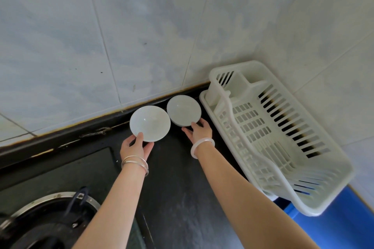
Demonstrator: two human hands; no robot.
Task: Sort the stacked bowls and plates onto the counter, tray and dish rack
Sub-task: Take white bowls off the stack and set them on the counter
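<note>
White bowls, two of them, are side by side near the wall (121, 36), over the black desk (182, 188). The left hand (134, 145) grips the near rim of the left bowl (149, 122), thumb on top. The right hand (199, 131) grips the near edge of the right bowl (183, 110). A white rack (283, 137) stands just to the right. A stove (50, 218) is at the near left.

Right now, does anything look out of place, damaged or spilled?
Nothing spilled or broken. The left hand grips the left bowl, the right hand the right bowl, both intact. Only oddities: the wall seam behind them is stained brown and ragged, and the rack seems to overhang the counter at its near end.
</note>
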